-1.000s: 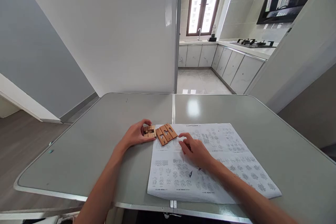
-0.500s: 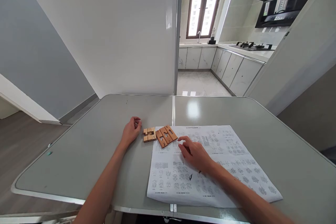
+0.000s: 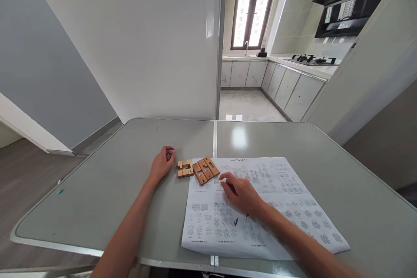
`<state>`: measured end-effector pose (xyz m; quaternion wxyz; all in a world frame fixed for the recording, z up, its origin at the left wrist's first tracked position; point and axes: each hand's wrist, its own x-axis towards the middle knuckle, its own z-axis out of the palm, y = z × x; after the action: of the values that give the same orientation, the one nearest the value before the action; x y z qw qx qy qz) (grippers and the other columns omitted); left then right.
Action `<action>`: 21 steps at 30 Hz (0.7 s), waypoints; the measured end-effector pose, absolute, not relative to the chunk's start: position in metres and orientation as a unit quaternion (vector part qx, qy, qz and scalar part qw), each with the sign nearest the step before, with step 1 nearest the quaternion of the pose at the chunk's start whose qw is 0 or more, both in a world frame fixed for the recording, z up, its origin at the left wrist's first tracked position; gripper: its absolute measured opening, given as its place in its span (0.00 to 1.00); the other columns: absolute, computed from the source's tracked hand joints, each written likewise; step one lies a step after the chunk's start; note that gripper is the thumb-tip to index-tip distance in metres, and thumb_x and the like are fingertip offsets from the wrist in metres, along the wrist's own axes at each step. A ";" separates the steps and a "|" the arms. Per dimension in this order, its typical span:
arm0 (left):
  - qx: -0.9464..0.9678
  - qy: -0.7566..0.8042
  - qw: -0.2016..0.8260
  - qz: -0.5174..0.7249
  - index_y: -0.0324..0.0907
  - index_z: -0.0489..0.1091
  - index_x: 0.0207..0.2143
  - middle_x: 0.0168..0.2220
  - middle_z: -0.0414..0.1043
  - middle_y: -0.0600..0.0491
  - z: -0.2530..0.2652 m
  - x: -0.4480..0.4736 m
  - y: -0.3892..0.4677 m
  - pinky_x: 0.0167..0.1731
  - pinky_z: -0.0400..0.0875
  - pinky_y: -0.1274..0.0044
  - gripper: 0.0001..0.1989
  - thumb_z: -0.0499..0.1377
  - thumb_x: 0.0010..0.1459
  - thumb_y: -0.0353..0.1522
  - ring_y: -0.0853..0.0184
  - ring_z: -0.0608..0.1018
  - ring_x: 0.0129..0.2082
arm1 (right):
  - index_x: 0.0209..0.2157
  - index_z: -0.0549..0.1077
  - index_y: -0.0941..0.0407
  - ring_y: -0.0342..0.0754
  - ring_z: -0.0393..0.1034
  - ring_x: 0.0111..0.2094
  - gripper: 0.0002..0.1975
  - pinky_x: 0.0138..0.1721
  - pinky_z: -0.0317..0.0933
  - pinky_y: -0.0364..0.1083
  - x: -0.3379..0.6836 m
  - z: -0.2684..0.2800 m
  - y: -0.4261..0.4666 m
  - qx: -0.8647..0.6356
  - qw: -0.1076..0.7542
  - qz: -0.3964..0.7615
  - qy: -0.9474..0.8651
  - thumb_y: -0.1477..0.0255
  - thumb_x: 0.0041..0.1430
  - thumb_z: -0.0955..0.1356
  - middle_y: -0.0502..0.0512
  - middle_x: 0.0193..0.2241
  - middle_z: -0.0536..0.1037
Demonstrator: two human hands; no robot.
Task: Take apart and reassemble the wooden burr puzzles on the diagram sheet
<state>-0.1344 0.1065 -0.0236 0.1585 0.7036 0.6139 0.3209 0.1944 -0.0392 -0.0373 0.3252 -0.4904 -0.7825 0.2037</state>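
Note:
Wooden burr puzzle pieces lie side by side in two groups between my hands. The darker group of notched flat bars (image 3: 206,170) rests on the upper left corner of a printed sheet (image 3: 276,234), slanted, with small numbers on the bars. A lighter group of notched blocks (image 3: 185,168) sits left of it, at the sheet's edge. My left hand (image 3: 163,163) rests on the table just left of the lighter blocks, fingers loosely curled and holding nothing. My right hand (image 3: 241,191) lies on the sheet right of the darker bars, thumb and fingers slightly apart, touching no piece.
The grey folding table (image 3: 97,191) has a metal seam (image 3: 215,139) down its middle. A small green bit (image 3: 59,191) lies near its left edge. Beyond the table are a white wall (image 3: 146,43) and a kitchen with a gas stove (image 3: 312,59).
The camera view has shifted slightly. My right hand's fingers have dropped a little closer to the sheet. The wooden pieces and my left hand stay in place.

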 end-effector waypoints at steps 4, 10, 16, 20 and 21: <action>0.702 0.616 0.159 0.320 0.45 0.66 0.46 0.34 0.77 0.54 -0.023 -0.134 0.106 0.31 0.68 0.73 0.13 0.54 0.62 0.39 0.65 0.75 0.27 | 0.45 0.69 0.53 0.43 0.58 0.19 0.10 0.27 0.53 0.43 0.195 -0.038 -0.039 -0.487 0.322 0.199 -0.787 0.69 0.73 0.58 0.43 0.20 0.69; 0.701 0.618 0.160 0.318 0.45 0.66 0.46 0.35 0.77 0.54 -0.022 -0.133 0.105 0.31 0.67 0.74 0.12 0.54 0.62 0.39 0.65 0.75 0.27 | 0.44 0.69 0.52 0.43 0.56 0.19 0.10 0.27 0.52 0.42 0.194 -0.038 -0.039 -0.487 0.320 0.200 -0.788 0.70 0.73 0.58 0.42 0.19 0.67; 0.701 0.619 0.162 0.316 0.45 0.67 0.46 0.35 0.77 0.54 -0.021 -0.132 0.105 0.29 0.66 0.74 0.13 0.54 0.62 0.39 0.65 0.74 0.27 | 0.42 0.70 0.52 0.43 0.56 0.19 0.10 0.26 0.51 0.42 0.194 -0.036 -0.040 -0.485 0.321 0.195 -0.790 0.69 0.73 0.58 0.43 0.19 0.67; 0.700 0.620 0.162 0.314 0.45 0.67 0.46 0.35 0.77 0.54 -0.020 -0.132 0.104 0.30 0.67 0.74 0.13 0.54 0.62 0.39 0.65 0.74 0.27 | 0.42 0.70 0.52 0.43 0.56 0.19 0.11 0.26 0.52 0.43 0.195 -0.037 -0.040 -0.485 0.319 0.193 -0.792 0.68 0.73 0.58 0.43 0.19 0.67; 0.700 0.621 0.162 0.314 0.45 0.67 0.46 0.36 0.77 0.54 -0.020 -0.131 0.103 0.30 0.67 0.74 0.13 0.54 0.61 0.39 0.65 0.74 0.27 | 0.42 0.70 0.52 0.43 0.56 0.19 0.11 0.26 0.52 0.43 0.195 -0.037 -0.040 -0.484 0.318 0.192 -0.792 0.68 0.73 0.58 0.43 0.19 0.66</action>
<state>-0.1312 0.1032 -0.0197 0.1618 0.7000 0.6208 0.3137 0.1949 -0.0400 -0.0369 0.3182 -0.4840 -0.7922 0.1920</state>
